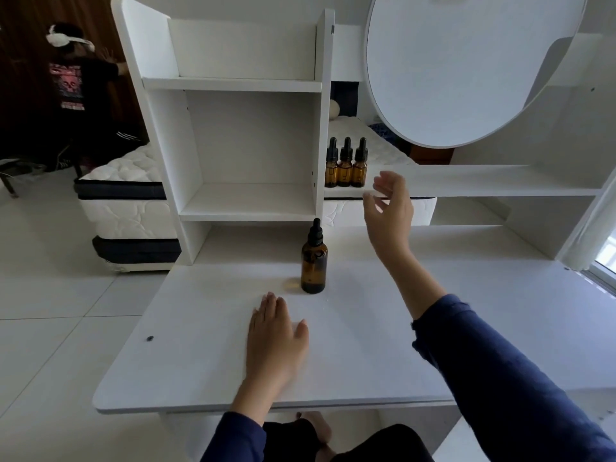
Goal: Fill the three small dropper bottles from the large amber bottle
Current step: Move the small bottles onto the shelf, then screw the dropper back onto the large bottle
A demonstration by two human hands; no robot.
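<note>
Now | left hand (275, 341) flat on desk (186, 361), holding nothing | right hand (388, 208) raised, fingers loose, empty, near small dropper bottles (346, 163)

white desk (200, 361) with shelf unit (250, 145), round mirror (466, 61); mattress (126, 208) on pale tiled floor (50, 311); window (606, 258) at right.

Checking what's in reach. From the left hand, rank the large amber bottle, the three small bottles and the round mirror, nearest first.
1. Large amber bottle, on the desk just beyond the left hand.
2. Three small bottles, on the shelf behind.
3. Round mirror, upper right.
</note>
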